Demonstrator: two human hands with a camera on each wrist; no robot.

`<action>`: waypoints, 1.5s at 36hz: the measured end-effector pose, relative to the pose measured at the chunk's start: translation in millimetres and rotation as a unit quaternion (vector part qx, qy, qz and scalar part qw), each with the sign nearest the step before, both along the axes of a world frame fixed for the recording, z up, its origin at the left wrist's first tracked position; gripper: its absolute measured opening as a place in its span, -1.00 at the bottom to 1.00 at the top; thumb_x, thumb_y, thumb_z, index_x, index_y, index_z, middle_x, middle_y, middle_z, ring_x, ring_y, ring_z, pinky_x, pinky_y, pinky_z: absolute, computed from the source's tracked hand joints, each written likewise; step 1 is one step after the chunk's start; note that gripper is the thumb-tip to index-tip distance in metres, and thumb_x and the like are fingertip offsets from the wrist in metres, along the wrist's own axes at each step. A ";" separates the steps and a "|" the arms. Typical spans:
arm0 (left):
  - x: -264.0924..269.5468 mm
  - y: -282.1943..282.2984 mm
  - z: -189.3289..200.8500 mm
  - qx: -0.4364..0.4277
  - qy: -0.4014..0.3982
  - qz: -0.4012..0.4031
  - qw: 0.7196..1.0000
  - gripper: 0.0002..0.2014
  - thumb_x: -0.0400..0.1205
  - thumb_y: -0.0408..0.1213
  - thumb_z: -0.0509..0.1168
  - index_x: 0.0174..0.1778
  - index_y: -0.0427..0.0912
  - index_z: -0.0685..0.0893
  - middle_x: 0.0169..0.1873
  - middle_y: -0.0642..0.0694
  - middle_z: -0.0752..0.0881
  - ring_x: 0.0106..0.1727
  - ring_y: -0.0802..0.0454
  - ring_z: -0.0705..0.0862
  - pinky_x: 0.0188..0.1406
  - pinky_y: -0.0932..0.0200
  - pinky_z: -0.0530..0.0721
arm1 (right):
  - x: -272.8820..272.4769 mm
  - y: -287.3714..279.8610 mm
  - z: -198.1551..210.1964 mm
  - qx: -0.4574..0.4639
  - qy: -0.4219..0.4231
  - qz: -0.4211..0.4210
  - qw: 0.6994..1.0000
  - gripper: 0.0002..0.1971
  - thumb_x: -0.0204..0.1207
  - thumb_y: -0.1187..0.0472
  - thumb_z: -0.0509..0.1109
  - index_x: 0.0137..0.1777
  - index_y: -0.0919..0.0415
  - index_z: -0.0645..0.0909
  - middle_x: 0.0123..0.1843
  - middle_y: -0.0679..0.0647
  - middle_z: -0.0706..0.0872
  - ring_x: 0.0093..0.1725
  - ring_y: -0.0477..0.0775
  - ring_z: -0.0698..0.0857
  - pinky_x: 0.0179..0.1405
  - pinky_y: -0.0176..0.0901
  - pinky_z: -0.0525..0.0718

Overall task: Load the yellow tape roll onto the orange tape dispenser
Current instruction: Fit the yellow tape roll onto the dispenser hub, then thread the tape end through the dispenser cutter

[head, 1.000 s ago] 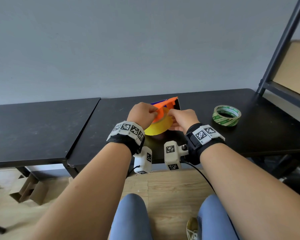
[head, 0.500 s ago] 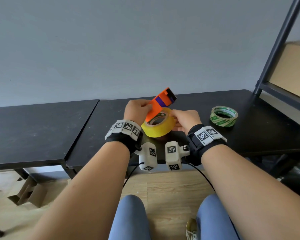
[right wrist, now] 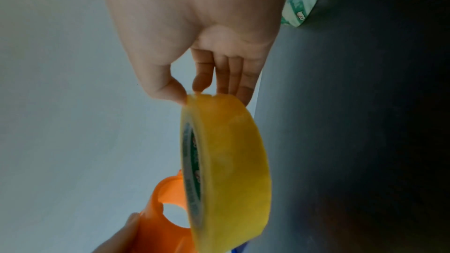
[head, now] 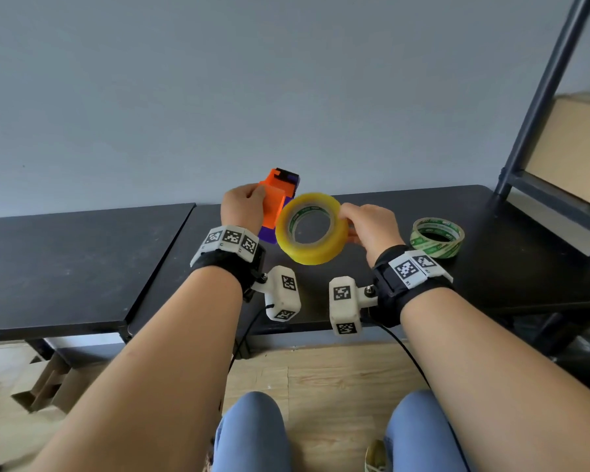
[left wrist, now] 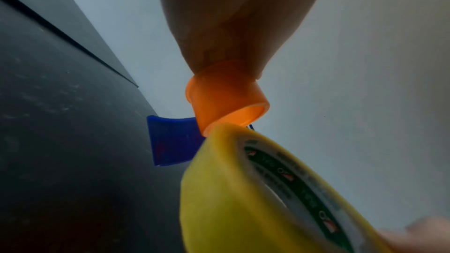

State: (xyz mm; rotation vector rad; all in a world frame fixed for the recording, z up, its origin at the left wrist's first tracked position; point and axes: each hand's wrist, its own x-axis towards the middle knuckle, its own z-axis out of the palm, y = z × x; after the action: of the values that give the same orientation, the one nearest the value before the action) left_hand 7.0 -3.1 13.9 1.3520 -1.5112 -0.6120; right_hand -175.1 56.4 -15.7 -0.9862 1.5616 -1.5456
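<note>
My left hand (head: 244,207) grips the orange tape dispenser (head: 277,199) upright above the black table (head: 372,206). Its round orange hub (left wrist: 226,97) and blue flap (left wrist: 171,141) show in the left wrist view. My right hand (head: 365,226) pinches the rim of the yellow tape roll (head: 312,229) between thumb (right wrist: 168,88) and fingers (right wrist: 233,82). The yellow tape roll (right wrist: 228,170) stands on edge right beside the orange dispenser (right wrist: 160,218), its edge just at the hub, its core off the hub.
A green-and-white tape roll (head: 436,237) lies flat on the table to the right. A dark metal shelf frame (head: 539,97) with a cardboard box (head: 573,148) stands at the far right. A second black table (head: 65,260) adjoins on the left.
Both hands have lifted up off the table. The dispenser is turned more upright, and the yellow roll has come away from it to its right side and stands on edge.
</note>
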 end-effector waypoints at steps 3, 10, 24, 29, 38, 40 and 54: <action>0.6 -3.4 -0.4 0.005 -0.005 0.012 1.000 -0.67 0.76 -0.25 0.15 -0.34 -0.03 0.59 -0.27 -0.13 0.57 -0.32 -0.02 0.46 -0.43 0.23 0.35 | 0.5 3.4 8.4 -0.022 -0.032 -0.005 0.999 -0.72 0.10 0.08 0.40 -0.24 0.21 0.52 -0.30 0.24 0.59 -0.30 0.16 0.61 -0.16 0.07 0.67; 3.9 -7.0 0.8 0.070 0.047 0.017 0.996 -0.72 0.74 -0.25 0.17 -0.15 -0.23 0.75 -0.22 -0.20 0.58 -0.14 -0.10 0.48 -0.20 0.15 0.42 | -0.5 6.0 12.9 -0.059 -0.148 0.029 0.987 -0.97 0.48 0.33 0.34 -0.18 0.26 0.56 -0.38 0.13 0.64 -0.39 0.09 0.62 -0.26 -0.07 0.63; -3.1 -5.3 1.7 0.226 0.306 -0.096 0.920 -0.47 0.70 0.16 0.13 -0.42 -0.18 0.55 -0.50 -0.13 0.60 -0.39 -0.11 0.58 -0.10 0.03 0.61 | 6.9 -0.9 5.5 -0.075 -0.200 0.091 0.973 -0.96 0.53 0.37 0.29 -0.07 0.30 0.56 -0.34 0.14 0.72 -0.40 0.03 0.74 -0.29 -0.14 0.72; -5.2 -0.6 2.1 0.248 0.285 -0.230 0.897 -0.46 0.64 0.24 0.19 -0.26 -0.22 0.69 -0.38 -0.16 0.75 -0.35 -0.03 0.74 -0.18 0.12 0.70 | 7.5 -4.3 0.9 -0.068 -0.190 0.083 0.976 -0.95 0.51 0.38 0.26 -0.07 0.26 0.52 -0.28 0.18 0.67 -0.26 0.10 0.68 -0.17 -0.08 0.69; -8.3 -2.8 -10.0 0.172 0.206 -0.176 0.947 -0.86 0.39 -0.33 0.53 -0.31 -0.17 0.68 -0.58 0.00 0.60 -0.47 0.01 0.53 -0.34 0.14 0.48 | 6.5 -8.5 -0.9 -0.061 -0.131 0.058 0.988 -0.91 0.52 0.37 0.33 0.00 0.31 0.59 -0.11 0.29 0.65 -0.15 0.15 0.65 -0.13 -0.09 0.74; -7.6 -2.9 -10.7 0.159 0.203 -0.186 0.948 -0.86 0.39 -0.35 0.55 -0.29 -0.18 0.70 -0.53 -0.01 0.68 -0.42 -0.01 0.62 -0.28 0.13 0.56 | 6.0 -8.7 -2.5 -0.060 -0.107 0.053 0.991 -0.91 0.54 0.34 0.37 0.01 0.31 0.64 -0.05 0.31 0.72 -0.07 0.16 0.72 0.00 -0.05 0.78; -12.1 7.5 -10.0 0.176 0.266 -0.223 0.921 -0.43 0.26 -0.15 0.56 0.18 -0.33 0.75 0.07 -0.30 0.82 0.16 -0.32 0.77 0.28 -0.20 0.68 | 14.9 -5.0 -7.7 0.040 -0.017 0.034 0.998 -0.77 0.60 0.20 0.40 -0.27 0.28 0.62 -0.02 0.43 0.80 -0.02 0.38 0.82 -0.09 0.13 0.83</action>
State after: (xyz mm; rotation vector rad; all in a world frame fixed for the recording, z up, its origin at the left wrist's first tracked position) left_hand -5.1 4.4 3.9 0.9670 -1.2836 -1.4731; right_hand -160.2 51.4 -23.4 -0.9531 1.5383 -1.4350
